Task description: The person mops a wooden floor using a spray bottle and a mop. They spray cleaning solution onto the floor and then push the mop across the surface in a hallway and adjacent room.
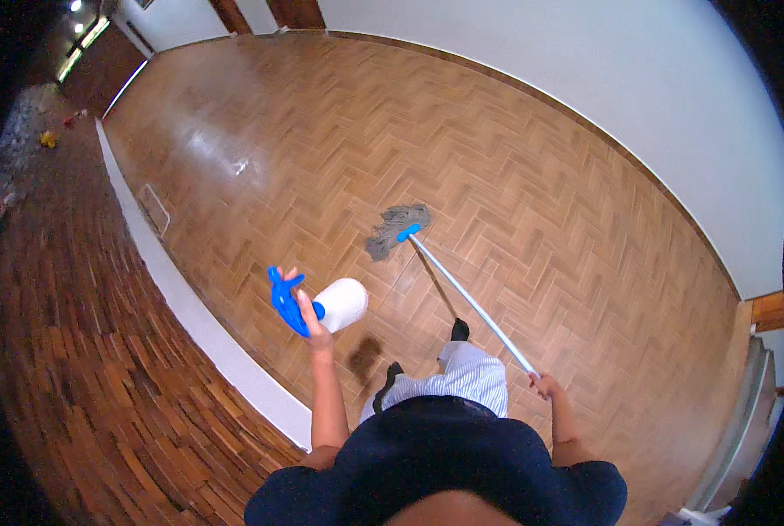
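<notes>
My left hand (317,332) is wrapped around the neck of a spray bottle (347,304), raised above the floor at my left. The bottle has a whitish body and a blue trigger head (288,304), and it is tilted far over. At my right, my right hand (545,385) grips the upper end of a pale mop handle (474,302). This handle slants forward and left to a blue socket (409,233). Grey mop strands (395,227) lie spread on the herringbone wood-look floor (497,177), ahead of my feet.
A long white wall (563,59) with a brown baseboard curves along the far and right side. On the left runs a white ledge (168,283) beside a surface of dark wood strips (116,368). A thin white frame (158,209) stands by that ledge. My dark-covered foot (459,330) is near the handle.
</notes>
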### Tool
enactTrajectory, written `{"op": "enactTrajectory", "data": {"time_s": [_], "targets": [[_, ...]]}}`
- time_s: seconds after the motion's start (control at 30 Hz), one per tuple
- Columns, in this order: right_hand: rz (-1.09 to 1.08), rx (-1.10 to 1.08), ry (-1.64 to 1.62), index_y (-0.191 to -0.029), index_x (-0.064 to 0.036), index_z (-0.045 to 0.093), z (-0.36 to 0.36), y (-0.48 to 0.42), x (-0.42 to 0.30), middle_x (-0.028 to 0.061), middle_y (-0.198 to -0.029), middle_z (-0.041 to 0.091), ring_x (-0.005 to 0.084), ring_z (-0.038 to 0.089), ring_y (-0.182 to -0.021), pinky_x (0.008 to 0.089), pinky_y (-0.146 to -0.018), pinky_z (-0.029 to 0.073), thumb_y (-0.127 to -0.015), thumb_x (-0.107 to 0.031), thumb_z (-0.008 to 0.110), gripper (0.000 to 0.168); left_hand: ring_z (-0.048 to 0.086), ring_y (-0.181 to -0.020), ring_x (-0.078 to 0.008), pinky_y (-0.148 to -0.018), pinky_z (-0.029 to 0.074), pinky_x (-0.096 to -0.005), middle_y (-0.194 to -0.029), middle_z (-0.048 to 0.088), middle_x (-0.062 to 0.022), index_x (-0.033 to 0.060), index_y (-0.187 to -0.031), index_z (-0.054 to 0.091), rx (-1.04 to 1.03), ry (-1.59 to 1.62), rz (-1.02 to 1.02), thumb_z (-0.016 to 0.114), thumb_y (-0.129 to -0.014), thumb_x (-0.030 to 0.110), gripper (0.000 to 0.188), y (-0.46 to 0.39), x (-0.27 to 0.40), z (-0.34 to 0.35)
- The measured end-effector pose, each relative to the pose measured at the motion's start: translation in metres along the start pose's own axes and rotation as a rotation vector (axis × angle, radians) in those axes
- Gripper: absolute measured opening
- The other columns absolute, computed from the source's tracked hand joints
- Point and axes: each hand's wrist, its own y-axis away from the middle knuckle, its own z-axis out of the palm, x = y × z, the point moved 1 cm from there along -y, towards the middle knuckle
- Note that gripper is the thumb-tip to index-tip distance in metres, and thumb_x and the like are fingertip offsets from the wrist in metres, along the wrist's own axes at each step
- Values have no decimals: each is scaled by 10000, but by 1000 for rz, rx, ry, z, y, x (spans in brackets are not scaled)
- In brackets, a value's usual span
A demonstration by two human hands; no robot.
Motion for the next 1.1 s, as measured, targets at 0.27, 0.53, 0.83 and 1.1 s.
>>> {"op": "enactTrajectory", "data": {"time_s": [0.27, 0.53, 0.83, 1.1], "targets": [[55, -252, -11, -793, -49, 517, -85, -17, -92, 89, -540, 458, 163, 404, -396, 306, -382, 366, -693, -521, 416, 492, 489, -780, -146, -705, 344, -239, -838, 519, -59, 26, -897, 481, -223, 353, -596, 481, -742, 217, 246, -10, -5, 51], [171, -357, -2, -777, -114, 479, -130, 3, -150, 10, -471, 353, 133, 370, -396, 291, -381, 329, -725, -522, 358, 429, 447, -540, -91, -534, 342, -207, -606, 482, 1, 89, -688, 486, -433, 63, -1083, 564, -632, 166, 123, 32, -41, 52], [179, -483, -3, -807, -128, 452, -141, 2, -158, 7, -485, 382, 126, 387, -402, 293, -391, 342, -712, -543, 357, 436, 442, -578, -72, -536, 327, -191, -610, 482, 13, 94, -660, 483, -564, 188, -1168, 580, -636, 187, 136, 23, -87, 94], [191, -522, -67, -835, -126, 446, -149, 4, -168, 12, -487, 389, 122, 387, -391, 272, -364, 326, -707, -541, 383, 439, 460, -561, -79, -522, 348, -198, -601, 495, 0, 83, -644, 502, -661, 184, -1154, 575, -634, 200, 138, 12, -124, 118]]}}
